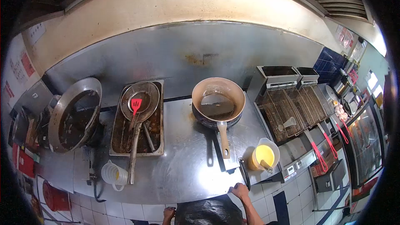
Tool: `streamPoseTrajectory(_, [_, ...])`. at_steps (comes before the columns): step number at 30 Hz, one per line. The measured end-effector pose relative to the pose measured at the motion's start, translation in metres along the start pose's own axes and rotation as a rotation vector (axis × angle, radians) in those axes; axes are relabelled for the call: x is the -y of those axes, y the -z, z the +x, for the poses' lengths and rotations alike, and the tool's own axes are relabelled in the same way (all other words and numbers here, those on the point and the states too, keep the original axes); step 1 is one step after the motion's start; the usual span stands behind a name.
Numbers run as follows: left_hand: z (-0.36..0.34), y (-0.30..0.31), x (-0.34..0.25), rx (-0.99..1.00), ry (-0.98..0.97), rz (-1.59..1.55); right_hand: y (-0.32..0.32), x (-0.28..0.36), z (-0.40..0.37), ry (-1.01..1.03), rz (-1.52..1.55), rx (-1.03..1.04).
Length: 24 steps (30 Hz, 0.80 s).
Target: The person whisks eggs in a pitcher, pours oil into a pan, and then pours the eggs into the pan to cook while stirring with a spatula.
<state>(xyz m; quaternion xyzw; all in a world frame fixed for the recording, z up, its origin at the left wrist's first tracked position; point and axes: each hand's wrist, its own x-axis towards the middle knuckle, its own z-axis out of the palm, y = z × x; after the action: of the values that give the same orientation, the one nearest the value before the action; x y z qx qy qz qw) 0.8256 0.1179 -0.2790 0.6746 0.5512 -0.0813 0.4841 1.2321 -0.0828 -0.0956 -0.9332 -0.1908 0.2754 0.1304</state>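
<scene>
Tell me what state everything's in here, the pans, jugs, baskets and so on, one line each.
Light-coloured pan: upright, dark liquid inside
Jug by the fryer: yellow liquid inside, utensil standing in it
Measuring jug on the left: a little yellow inside
Wok: dark inside, contents unclear
Red spatula: resting over the tray
Fryer baskets: side by side

A person's right hand [239, 191], fingers curled, shows toward 5 o'clock, forearm angled toward 11; the left hand [169, 213] sits low between 6 and 7.
</scene>
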Motion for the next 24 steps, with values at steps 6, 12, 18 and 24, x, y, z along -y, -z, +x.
streamPoseTrajectory(6, [-0.017, 0.005, -0.027, -0.036, 0.122, -0.099, 0.004, 0.005, -0.001, -0.048, -0.013, 0.043])
streamPoseTrajectory(12, [0.017, -0.018, 0.020, -0.123, 0.035, 0.191, 0.005, 0.005, -0.001, -0.070, -0.020, 0.049])
streamPoseTrajectory(18, [-0.011, -0.001, -0.015, -0.011, -0.073, 0.010, 0.003, 0.003, 0.001, -0.046, -0.010, 0.033])
streamPoseTrajectory(24, [-0.018, 0.008, -0.045, 0.007, 0.126, -0.015, 0.005, 0.003, 0.000, -0.042, 0.002, 0.046])
